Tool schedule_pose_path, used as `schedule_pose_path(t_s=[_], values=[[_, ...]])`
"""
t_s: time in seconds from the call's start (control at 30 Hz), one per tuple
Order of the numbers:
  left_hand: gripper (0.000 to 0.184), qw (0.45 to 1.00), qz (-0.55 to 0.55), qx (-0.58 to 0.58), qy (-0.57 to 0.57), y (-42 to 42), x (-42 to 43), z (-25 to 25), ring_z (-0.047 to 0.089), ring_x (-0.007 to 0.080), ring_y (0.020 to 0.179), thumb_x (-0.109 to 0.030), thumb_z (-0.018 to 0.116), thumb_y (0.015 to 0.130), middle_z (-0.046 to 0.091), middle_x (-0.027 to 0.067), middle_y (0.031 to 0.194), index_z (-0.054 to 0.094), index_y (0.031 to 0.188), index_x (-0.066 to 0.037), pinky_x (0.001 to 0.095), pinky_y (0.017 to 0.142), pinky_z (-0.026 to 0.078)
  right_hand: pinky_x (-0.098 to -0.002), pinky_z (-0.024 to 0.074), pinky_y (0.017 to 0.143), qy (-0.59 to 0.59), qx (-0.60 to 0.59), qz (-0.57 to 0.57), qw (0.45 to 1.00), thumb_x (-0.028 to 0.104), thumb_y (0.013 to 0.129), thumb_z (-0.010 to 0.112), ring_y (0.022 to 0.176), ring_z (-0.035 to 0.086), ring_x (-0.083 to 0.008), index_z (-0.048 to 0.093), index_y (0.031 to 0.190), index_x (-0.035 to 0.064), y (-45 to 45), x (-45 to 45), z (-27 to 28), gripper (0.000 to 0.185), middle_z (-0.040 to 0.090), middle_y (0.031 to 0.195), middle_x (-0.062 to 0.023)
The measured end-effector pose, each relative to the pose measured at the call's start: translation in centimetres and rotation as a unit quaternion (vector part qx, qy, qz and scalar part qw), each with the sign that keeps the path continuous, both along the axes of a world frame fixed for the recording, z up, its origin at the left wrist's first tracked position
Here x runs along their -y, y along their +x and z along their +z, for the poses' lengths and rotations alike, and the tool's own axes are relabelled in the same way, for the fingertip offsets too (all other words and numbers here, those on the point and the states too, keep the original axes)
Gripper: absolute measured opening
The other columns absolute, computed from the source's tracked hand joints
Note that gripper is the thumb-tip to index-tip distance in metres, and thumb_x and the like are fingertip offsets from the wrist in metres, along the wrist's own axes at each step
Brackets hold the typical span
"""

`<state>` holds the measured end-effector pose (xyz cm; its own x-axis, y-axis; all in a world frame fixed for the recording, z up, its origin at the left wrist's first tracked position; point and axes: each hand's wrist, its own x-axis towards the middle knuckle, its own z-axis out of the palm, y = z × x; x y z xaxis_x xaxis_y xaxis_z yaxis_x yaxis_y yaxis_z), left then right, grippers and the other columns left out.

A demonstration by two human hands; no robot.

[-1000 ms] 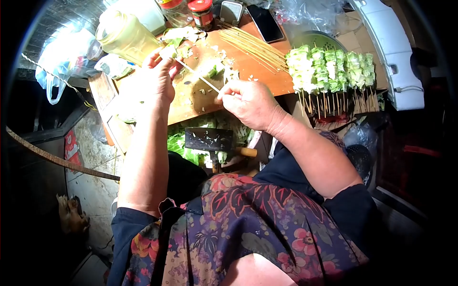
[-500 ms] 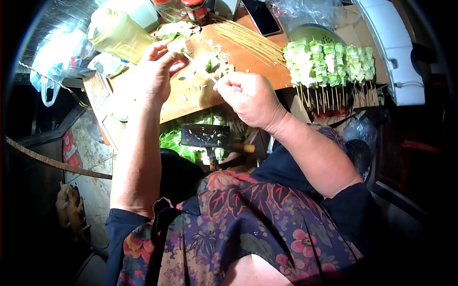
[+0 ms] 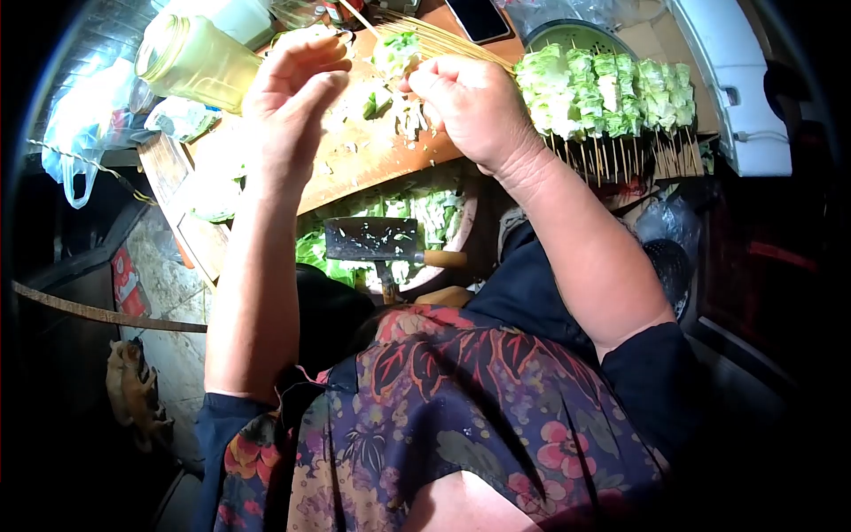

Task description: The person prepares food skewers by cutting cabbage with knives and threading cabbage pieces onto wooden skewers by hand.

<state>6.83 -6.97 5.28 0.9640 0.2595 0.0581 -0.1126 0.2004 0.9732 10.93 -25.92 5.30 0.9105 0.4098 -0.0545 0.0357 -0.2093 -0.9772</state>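
My right hand (image 3: 474,106) pinches a thin wooden skewer (image 3: 359,16) over the board. A folded piece of leafy greens (image 3: 396,55), cabbage or lettuce, is threaded on that skewer just past my fingertips. To its left, my left hand (image 3: 297,102) is raised with its fingers apart and curved, and nothing shows in it. Under both hands the wooden board (image 3: 346,182) carries leaf scraps. A bundle of bare skewers (image 3: 443,37) lies beyond my right hand, partly hidden by it. Filled skewers of greens (image 3: 607,93) lie in rows on the right.
A cleaver (image 3: 372,239) lies over a basin of cut leaves (image 3: 443,208) below the board. A phone (image 3: 479,18) and green colander (image 3: 581,37) sit at the back; a yellowish jar (image 3: 199,66) and plastic bag (image 3: 84,129) are left. Two small dogs (image 3: 133,386) lie on the floor.
My left hand has come away from the leaf piece and its fingers have spread. My right hand has moved up, and the piece now sits closer to it on the skewer.
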Motion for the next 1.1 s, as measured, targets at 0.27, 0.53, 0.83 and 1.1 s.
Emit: schedule_pose_path(t_s=[0.27, 0.53, 0.83, 1.1], values=[[0.027, 0.793, -0.513, 0.314, -0.099, -4.1, 4.5, 14.7, 0.058, 0.0194, 0.059, -0.026, 0.048, 0.098, 0.06, 0.0127, 0.076, 0.056, 0.082, -0.005, 0.0335, 0.06, 0.055, -0.0188, 0.0347, 0.052, 0.003, 0.008, 0.004, 1.0, 0.017, 0.092, 0.056, 0.053, 0.041, -0.0017, 0.067, 0.087, 0.0012, -0.3, 0.2, 0.8, 0.02, 0.048, 0.059, 0.0054], [0.022, 0.786, -0.524, 0.298, -0.138, -5.6, 6.5, 14.9, 0.054, 0.0186, 0.061, -0.024, 0.048, 0.095, 0.056, 0.0108, 0.078, 0.055, 0.085, -0.006, 0.0331, 0.062, 0.051, -0.0212, 0.0413, 0.056, -0.015, 0.042, 0.033, 0.998, 0.016, 0.093, 0.055, 0.059, 0.05, -0.0028, 0.066, 0.09, -0.0009, -1.3, 0.2, 1.0, 0.02, 0.054, 0.063, 0.0027], [0.017, 0.781, -0.528, 0.284, -0.175, -5.5, 6.6, 13.9, 0.05, 0.0178, 0.064, -0.021, 0.047, 0.092, 0.053, 0.0087, 0.08, 0.053, 0.088, -0.006, 0.0325, 0.065, 0.046, -0.0192, 0.0358, 0.053, -0.03, -0.009, 0.044, 0.999, 0.017, 0.093, 0.056, 0.058, 0.043, -0.0005, 0.065, 0.087, 0.0024, -1.7, 0.1, 1.3, 0.018, 0.05, 0.064, 0.0073], [0.014, 0.782, -0.526, 0.281, -0.184, -5.5, 6.4, 13.5, 0.046, 0.0171, 0.067, -0.019, 0.046, 0.089, 0.05, 0.0068, 0.082, 0.052, 0.091, -0.006, 0.0321, 0.068, 0.042, -0.0312, 0.0468, 0.061, -0.03, 0.148, 0.042, 0.988, 0.016, 0.085, 0.057, 0.059, 0.057, -0.0157, 0.063, 0.077, -0.0007, -1.4, -0.1, 0.1, 0.02, 0.06, 0.063, -0.011]])
